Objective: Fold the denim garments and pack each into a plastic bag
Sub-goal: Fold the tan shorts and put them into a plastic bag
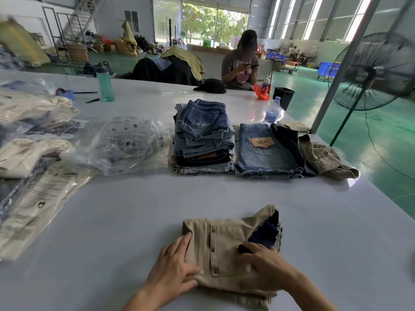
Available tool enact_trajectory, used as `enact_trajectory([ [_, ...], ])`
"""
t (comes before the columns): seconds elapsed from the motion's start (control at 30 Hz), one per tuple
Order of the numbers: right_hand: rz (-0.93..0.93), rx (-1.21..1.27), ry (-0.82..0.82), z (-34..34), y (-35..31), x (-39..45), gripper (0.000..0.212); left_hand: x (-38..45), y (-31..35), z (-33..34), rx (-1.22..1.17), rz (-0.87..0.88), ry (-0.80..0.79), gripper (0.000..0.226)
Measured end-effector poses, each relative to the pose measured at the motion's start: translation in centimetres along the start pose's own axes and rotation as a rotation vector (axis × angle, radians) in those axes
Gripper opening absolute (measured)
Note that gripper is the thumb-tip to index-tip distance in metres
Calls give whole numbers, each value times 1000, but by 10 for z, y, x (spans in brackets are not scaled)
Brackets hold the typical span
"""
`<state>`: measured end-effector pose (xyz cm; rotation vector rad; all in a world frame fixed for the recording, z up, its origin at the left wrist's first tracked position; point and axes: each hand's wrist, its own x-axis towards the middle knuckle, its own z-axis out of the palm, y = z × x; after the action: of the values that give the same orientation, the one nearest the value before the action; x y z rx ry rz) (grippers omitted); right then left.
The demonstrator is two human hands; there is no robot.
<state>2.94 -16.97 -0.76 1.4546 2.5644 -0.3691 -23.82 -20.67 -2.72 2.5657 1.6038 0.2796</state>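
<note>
Here the bags [125,142] wait at left for packing; the left hand [175,272] lies flat, pinning the tan shorts [224,245] near the table [112,221] edge, while the right hand [265,265] (fingers loosely bent) presses the fold down.

Your left hand [175,269] and right hand [261,267] cover the near part of the tan shorts [226,243], and the bottom edge cuts their hem. The dark cloth [265,232] is mostly tucked inside, so you can't tell what it is. The bagged clothes [29,153] blur and run off the left edge. The bag print [125,135] is too small to read.
</note>
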Motion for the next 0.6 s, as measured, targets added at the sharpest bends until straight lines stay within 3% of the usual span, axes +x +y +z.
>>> enact_trajectory([
  [0.1,-40,-52,-59,11,-5,-4,77,3,0,-13,-92,67,222,25],
  [0.2,-42,-9,66,7,-6,-13,57,12,1,-31,-260,119,448,6],
  [0.33,41,159,235,-22,10,-23,28,21,8,-76,-251,185,609,11],
  [0.43,55,527,548,-58,13,-25,6,25,1,-110,-268,114,754,10],
  [0.5,106,621,772,-87,8,-14,6,34,-9,-134,-279,18,819,22],
  [0.6,176,628,908,-127,0,29,20,66,-30,-155,-234,-134,850,26],
])
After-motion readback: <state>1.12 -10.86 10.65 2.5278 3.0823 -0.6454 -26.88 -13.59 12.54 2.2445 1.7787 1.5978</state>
